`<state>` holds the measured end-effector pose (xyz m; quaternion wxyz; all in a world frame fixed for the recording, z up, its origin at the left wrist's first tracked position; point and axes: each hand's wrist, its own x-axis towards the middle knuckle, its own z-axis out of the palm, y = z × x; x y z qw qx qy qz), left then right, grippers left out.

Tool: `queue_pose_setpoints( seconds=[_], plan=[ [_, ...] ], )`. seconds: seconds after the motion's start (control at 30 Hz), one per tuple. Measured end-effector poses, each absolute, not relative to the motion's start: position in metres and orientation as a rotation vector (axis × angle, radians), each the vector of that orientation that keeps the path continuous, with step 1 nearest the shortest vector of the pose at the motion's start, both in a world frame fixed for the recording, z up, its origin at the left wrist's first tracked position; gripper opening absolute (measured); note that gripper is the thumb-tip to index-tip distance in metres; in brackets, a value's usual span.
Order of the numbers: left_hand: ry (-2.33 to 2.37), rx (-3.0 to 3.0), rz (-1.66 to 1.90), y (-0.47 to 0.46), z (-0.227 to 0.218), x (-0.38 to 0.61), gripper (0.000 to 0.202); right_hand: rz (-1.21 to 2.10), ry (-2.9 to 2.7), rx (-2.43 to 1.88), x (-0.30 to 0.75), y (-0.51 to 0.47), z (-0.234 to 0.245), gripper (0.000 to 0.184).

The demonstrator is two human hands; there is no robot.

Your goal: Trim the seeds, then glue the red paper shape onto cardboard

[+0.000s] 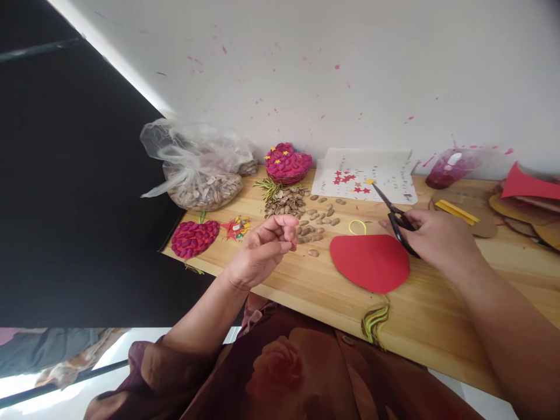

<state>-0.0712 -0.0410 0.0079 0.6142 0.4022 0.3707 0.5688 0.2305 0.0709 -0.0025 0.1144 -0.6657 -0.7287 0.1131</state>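
Observation:
My left hand (262,252) hovers above the wooden table (437,315) with its fingers curled and pinched together; whatever they hold is too small to make out. Just beyond its fingertips lie several loose pistachio shells (317,224). My right hand (435,236) rests on the table and grips black scissors (394,213), whose blades point toward a white sheet with red stars (365,178). A red paper cut-out (370,262) lies flat between my hands, with a small yellow loop (357,224) at its top edge.
A plastic bag of shells (199,172) stands at the far left. Pink shell-covered hearts (195,238) (286,163) lie on the table's left half. A pile of shells (284,204), small coloured stars (236,227), green-yellow strips (375,324), a pink-stained bag (448,169) and card cut-outs (525,198) are about.

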Motion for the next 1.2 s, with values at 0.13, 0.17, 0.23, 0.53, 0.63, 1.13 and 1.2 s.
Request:
queue_pose_setpoints(
  seconds=[0.13,0.17,0.23,0.53,0.63,1.13,1.2],
  plan=[
    [0.781,0.803,1.3,-0.043,0.012,-0.066,0.029,0.364,-2.026,-1.725,0.225,0.057,0.003,0.051],
    [0.761,0.779,1.299,-0.043,0.013,-0.065,0.029,0.361,-2.018,-1.684,0.223,0.054,0.003,0.051],
    [0.732,0.745,1.298,-0.043,0.012,-0.063,0.03,0.352,-2.03,-1.618,0.22,0.051,0.002,0.048],
    [0.715,0.754,1.29,-0.047,0.011,-0.053,0.028,0.291,-2.095,-1.528,0.212,0.043,0.004,0.043],
    [0.69,0.725,1.317,-0.048,0.01,-0.047,0.026,0.334,-2.122,-1.499,0.207,0.036,0.007,0.043],
    [0.728,0.563,1.402,-0.06,0.011,-0.039,0.028,0.35,-2.2,-1.361,0.201,0.028,-0.003,0.029],
    [0.735,0.55,1.42,-0.06,0.009,-0.039,0.027,0.372,-2.205,-1.35,0.2,0.027,-0.002,0.027]
  ],
)
